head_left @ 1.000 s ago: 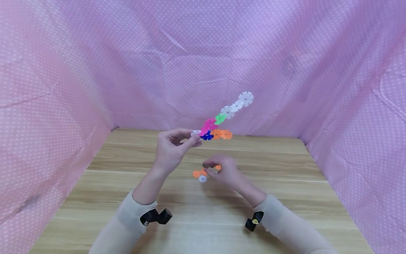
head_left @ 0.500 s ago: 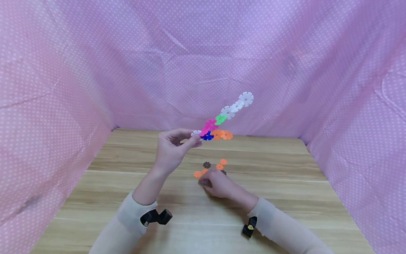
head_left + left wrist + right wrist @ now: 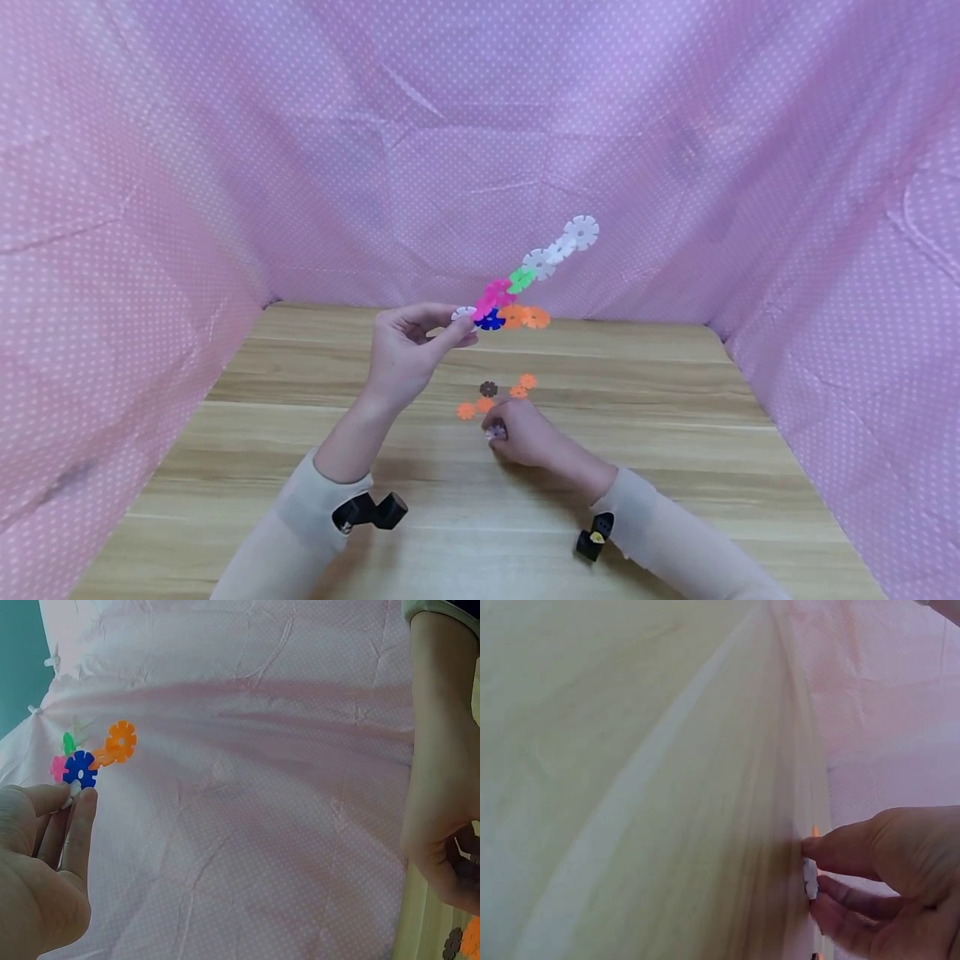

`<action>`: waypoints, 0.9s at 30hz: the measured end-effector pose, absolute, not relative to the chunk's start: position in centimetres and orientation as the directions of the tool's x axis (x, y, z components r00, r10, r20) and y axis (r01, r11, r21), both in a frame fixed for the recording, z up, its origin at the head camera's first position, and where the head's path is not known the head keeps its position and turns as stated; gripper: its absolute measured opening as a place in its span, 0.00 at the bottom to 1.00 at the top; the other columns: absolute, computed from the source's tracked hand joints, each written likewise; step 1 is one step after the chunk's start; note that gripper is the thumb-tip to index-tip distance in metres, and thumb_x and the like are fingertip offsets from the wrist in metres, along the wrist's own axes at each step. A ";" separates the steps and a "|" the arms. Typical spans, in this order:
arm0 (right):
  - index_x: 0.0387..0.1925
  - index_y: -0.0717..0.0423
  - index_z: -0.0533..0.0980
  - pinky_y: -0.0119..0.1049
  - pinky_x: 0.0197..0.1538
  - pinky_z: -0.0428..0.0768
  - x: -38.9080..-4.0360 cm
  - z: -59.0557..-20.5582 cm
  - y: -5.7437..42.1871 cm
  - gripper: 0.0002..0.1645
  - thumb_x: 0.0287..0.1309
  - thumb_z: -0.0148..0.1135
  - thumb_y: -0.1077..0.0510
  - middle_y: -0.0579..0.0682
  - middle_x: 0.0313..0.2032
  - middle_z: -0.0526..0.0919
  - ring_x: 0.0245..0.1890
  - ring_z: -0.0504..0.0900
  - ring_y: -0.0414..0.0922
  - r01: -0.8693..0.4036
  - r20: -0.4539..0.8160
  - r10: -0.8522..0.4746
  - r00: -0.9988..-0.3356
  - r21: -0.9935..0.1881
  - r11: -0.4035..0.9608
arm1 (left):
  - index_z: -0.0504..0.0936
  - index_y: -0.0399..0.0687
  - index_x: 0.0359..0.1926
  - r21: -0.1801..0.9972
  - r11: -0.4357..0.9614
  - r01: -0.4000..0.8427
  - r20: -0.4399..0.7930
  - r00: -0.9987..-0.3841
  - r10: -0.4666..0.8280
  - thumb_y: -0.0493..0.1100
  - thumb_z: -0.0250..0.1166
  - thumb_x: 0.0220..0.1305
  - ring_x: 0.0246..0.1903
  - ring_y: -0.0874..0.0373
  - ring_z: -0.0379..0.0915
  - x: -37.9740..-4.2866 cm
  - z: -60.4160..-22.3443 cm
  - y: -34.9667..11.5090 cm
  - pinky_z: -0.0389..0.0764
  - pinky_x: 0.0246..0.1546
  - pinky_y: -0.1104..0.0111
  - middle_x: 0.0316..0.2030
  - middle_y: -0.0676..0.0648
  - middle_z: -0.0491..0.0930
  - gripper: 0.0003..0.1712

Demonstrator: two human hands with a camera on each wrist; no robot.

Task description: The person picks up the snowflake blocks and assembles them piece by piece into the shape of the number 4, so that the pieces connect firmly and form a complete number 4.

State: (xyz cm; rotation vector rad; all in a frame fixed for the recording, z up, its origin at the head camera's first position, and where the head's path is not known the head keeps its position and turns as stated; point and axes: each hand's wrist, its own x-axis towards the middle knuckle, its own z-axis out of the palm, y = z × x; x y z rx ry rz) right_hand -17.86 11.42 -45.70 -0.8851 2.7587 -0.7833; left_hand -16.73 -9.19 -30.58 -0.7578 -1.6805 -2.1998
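My left hand pinches a white snowflake disc at the near end of a joined chain, held above the table. From there the chain branches. One arm runs up through pink, green and several white discs. A blue disc and orange discs form the other arm, pointing right. Low at the tabletop, my right hand pinches a white snowflake disc between thumb and fingers. Its fingers partly cover that disc in the head view.
Loose discs lie around the right hand on the wooden table: a brown disc, an orange pair at left and more orange ones behind. Pink dotted cloth walls in the table's back and sides.
My right hand has come nearer from beside the brown disc to the white disc, which is now between its fingers and shifted slightly right. The left hand and chain stay nearly still.
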 end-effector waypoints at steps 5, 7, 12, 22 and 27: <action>0.43 0.58 0.87 0.27 0.33 0.81 -18.3 -45.4 12.5 0.08 0.63 0.68 0.68 0.47 0.35 0.86 0.31 0.77 0.38 -0.411 -0.014 -0.539 -0.842 -0.629 0.660 | 0.91 0.37 0.38 0.812 -0.295 0.503 0.550 -0.829 0.101 0.22 0.70 0.63 0.32 0.61 0.91 -16.8 -30.6 -9.1 0.96 0.41 0.57 0.35 0.53 0.93 0.10; 0.43 0.58 0.88 0.26 0.34 0.84 -18.5 -44.8 13.3 0.08 0.65 0.68 0.67 0.46 0.35 0.88 0.32 0.79 0.37 -0.366 -0.012 -0.498 -0.867 -0.664 0.652 | 0.92 0.42 0.37 0.812 -0.304 0.498 0.547 -0.831 0.100 0.21 0.70 0.63 0.32 0.61 0.91 -16.8 -30.6 -9.1 0.96 0.41 0.57 0.34 0.53 0.93 0.13; 0.45 0.59 0.89 0.27 0.40 0.91 -19.4 -42.1 15.5 0.08 0.65 0.71 0.64 0.53 0.39 0.92 0.36 0.89 0.44 -0.291 0.056 -0.369 -0.928 -0.728 0.621 | 0.92 0.40 0.37 0.814 -0.312 0.491 0.540 -0.837 0.093 0.20 0.69 0.62 0.31 0.61 0.91 -16.9 -30.7 -9.1 0.96 0.40 0.57 0.34 0.54 0.93 0.14; 0.48 0.66 0.88 0.27 0.37 0.93 -20.4 -35.7 18.7 0.11 0.65 0.71 0.69 0.64 0.42 0.92 0.34 0.91 0.35 -0.393 0.321 -0.229 -0.919 -0.801 0.452 | 0.87 0.22 0.40 0.817 -0.289 0.499 0.544 -0.833 0.100 0.21 0.69 0.62 0.31 0.60 0.91 -17.2 -30.6 -9.1 0.96 0.40 0.57 0.34 0.54 0.93 0.05; 0.47 0.71 0.87 0.28 0.38 0.93 -19.7 -33.2 19.0 0.10 0.64 0.70 0.73 0.69 0.39 0.91 0.32 0.90 0.28 -0.495 0.463 -0.179 -0.868 -0.789 0.365 | 0.88 0.23 0.40 0.817 -0.290 0.498 0.544 -0.833 0.101 0.20 0.70 0.61 0.31 0.60 0.91 -17.4 -30.7 -9.0 0.96 0.40 0.57 0.34 0.54 0.93 0.06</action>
